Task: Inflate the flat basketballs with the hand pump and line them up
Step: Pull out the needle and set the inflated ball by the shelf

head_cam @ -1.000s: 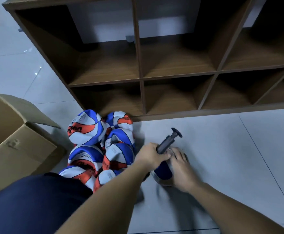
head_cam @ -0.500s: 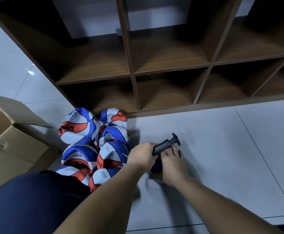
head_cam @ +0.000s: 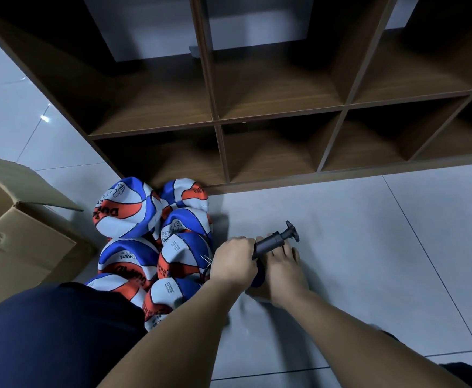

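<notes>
Flat blue, white and orange basketballs point(head_cam: 156, 242) lie heaped at nine o'clock; left hand point(head_cam: 233, 263) grips the black plastic hand pump point(head_cam: 275, 243), right hand point(head_cam: 281, 268) presses flat on the mostly hidden ball point(head_cam: 258, 274), so keep the needle square while stroking.

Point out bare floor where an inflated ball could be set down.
Bare grey tile floor runs right of the black hand pump, below the brown wooden cubby shelf. Crowded: the blue, white and orange flat basketballs fill the gap between the cardboard box and the left hand.
</notes>
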A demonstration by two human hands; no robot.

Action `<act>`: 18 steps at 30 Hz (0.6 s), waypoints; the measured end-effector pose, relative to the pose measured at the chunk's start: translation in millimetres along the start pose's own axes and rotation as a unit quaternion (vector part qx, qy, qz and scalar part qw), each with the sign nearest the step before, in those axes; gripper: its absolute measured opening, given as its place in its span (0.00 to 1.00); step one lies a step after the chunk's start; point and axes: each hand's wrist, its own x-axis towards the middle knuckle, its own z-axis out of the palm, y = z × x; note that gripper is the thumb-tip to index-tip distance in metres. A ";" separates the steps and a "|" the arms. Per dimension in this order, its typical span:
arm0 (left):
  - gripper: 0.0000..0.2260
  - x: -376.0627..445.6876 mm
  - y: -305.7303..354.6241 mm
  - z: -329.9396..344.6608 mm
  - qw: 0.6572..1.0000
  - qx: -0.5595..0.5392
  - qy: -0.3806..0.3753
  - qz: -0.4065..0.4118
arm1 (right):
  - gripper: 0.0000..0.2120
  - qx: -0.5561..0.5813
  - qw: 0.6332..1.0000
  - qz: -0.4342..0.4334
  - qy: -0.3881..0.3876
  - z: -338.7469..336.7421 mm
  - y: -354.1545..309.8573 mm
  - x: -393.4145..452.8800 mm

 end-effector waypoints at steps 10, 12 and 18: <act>0.05 46.4 -16.5 -147.1 0.979 -0.201 0.021 -0.031 | 0.72 0.121 0.985 0.006 -0.124 -46.0 33.9 17.7; 0.04 43.2 -22.1 -175.1 0.958 -0.285 0.007 -0.042 | 0.72 0.168 0.979 0.049 -0.101 -59.8 45.2 34.3; 0.09 39.1 -42.7 -203.7 0.936 -0.347 -0.013 -0.060 | 0.66 0.061 0.996 0.065 0.031 -97.9 74.1 112.9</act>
